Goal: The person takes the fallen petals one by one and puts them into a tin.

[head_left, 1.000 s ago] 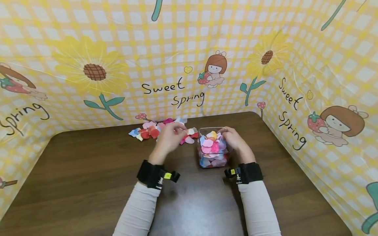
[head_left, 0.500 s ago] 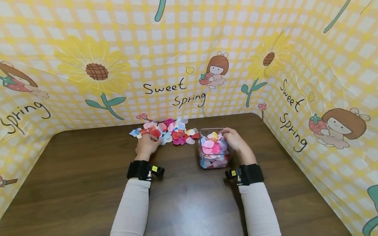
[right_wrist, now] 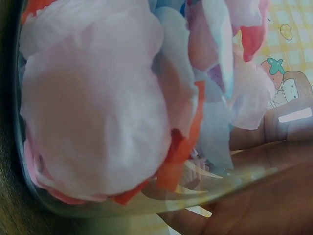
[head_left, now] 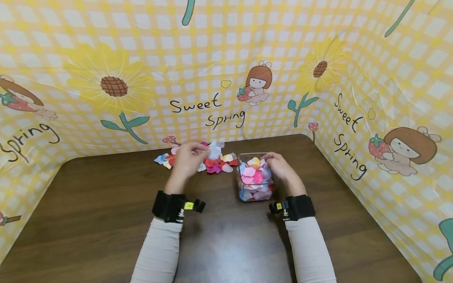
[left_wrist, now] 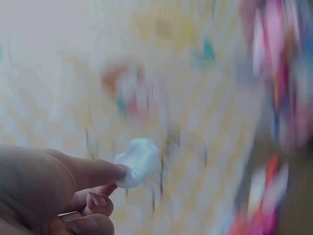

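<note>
Brown table [head_left: 106, 204] under everything. Clear box [head_left: 255, 177] right of centre, packed with petals, gripped at its far right side by curled right hand [head_left: 281, 167]. Loose pile [head_left: 216, 159] left of the box. Left hand [head_left: 187, 159] raised over the pile, pinching one pale petal [left_wrist: 139, 161] between fingertips.

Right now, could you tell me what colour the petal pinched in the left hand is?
White petal, clearest in the left wrist view.
</note>
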A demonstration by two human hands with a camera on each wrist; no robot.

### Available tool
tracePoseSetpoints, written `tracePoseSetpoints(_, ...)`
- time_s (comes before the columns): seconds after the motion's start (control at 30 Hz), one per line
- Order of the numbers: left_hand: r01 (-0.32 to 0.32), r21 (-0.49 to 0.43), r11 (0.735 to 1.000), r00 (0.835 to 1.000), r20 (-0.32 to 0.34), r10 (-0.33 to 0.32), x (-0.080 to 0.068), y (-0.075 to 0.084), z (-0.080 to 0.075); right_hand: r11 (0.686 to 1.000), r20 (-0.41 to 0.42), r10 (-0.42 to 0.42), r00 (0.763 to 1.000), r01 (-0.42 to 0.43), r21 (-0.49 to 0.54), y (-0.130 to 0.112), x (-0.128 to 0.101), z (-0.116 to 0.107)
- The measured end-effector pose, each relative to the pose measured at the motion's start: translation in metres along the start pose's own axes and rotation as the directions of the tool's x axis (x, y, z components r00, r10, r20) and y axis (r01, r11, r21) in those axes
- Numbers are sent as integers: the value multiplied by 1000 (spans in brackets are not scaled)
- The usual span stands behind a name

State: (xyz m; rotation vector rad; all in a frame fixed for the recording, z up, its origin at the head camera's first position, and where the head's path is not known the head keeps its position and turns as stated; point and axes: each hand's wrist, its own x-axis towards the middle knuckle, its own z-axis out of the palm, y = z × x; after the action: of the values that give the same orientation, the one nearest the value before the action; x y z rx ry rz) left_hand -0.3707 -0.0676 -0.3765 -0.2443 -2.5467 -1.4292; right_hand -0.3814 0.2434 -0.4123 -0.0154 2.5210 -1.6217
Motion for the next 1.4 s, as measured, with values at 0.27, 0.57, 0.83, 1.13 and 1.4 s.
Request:
tracePoseSetpoints(0.27,-202,-43,978,954,216,207,-29,56,74,999,1,-29,1000,29,-27,1,2,-2)
tracePoseSetpoints(0.57,-108,37,993,994,-18,109,-3,8,32,999,-8,-32,999,31,-23,2,4,-1)
tracePoseSetpoints(0.83,312,191,931,938,-214,-271,13,-86,-13,1000,1,-12,1000,12,-16,1,1,0)
tracePoseSetpoints(1.13,398,200,895,915,-156,-372,14,-117,-9,1000,-6,-8,1000,8,-2,3,0,3)
tracePoseSetpoints(1.4,155,145,977,982,-128,-137,17,-82,-21,1000,-13,-14,1000,14,-7,1,1,3)
